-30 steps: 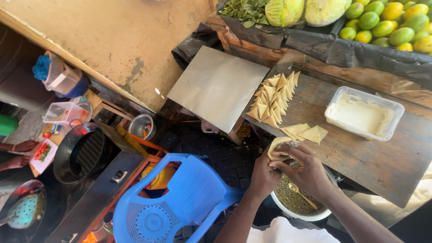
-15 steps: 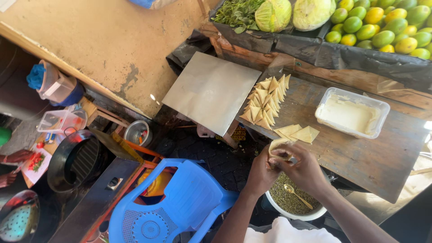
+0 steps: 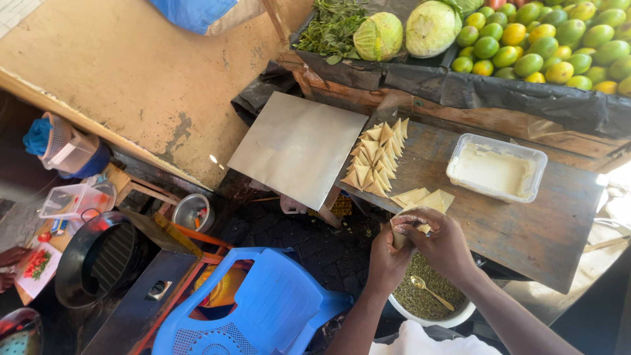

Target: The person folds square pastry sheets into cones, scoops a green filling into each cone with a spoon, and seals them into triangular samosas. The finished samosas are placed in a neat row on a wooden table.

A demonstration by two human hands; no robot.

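Both hands closed around one pale pastry sheet (image 3: 399,238), folded into a cone shape, held above a white bowl (image 3: 420,319) of green lentil-like filling. Left hand (image 3: 388,253) with grip narrow, fingers wrapped about the cone's lower part. Right hand (image 3: 442,242) with grip pinched shut on the top edge of the same sheet, thumb and fingertips pressed together. Gold spoon (image 3: 430,291) lying in the grainy filling. Just beyond the hands, flat cut pastry sheets (image 3: 420,197) stacked loosely on the rough, dark wooden worktop (image 3: 526,230). Further off, a tight row of folded triangular samosas (image 3: 378,158) beside a smooth metal sheet (image 3: 296,148). Rectangular clear plastic tub (image 3: 496,167) of creamy white paste to the right.
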